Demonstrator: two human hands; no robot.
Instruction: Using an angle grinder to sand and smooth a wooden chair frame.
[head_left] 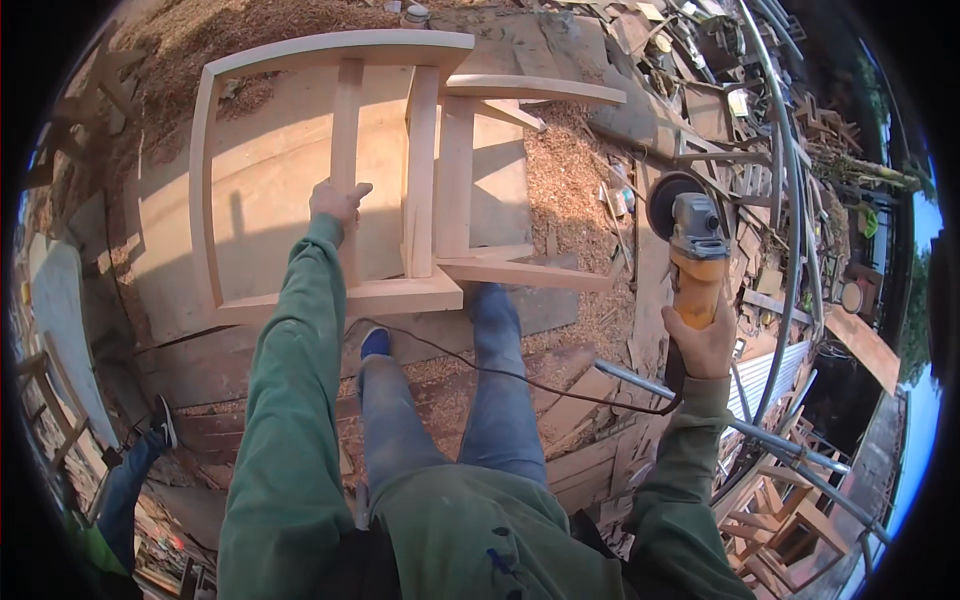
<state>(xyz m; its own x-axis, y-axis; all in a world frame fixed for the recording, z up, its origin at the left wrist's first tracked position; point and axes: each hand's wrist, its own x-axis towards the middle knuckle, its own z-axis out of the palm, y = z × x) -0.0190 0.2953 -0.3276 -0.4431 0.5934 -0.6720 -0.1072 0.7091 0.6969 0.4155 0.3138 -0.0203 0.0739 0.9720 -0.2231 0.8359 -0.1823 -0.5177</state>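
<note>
An unfinished pale wooden chair frame [330, 50] lies on its side on wooden boards ahead of me. My left hand [337, 202], in a green sleeve, grips one upright slat of the frame near its middle. My right hand [703, 340] holds an orange and grey angle grinder [694, 245] by its body, out to the right and clear of the frame, its dark disc pointing away from me. The grinder's black cord [480, 368] runs across my legs toward the left.
Sawdust and shavings [570, 170] cover the ground beside the frame. Scrap timber and metal pipes [780, 200] pile up on the right. Another person's leg and shoe [150, 440] show at the lower left, next to a wooden frame.
</note>
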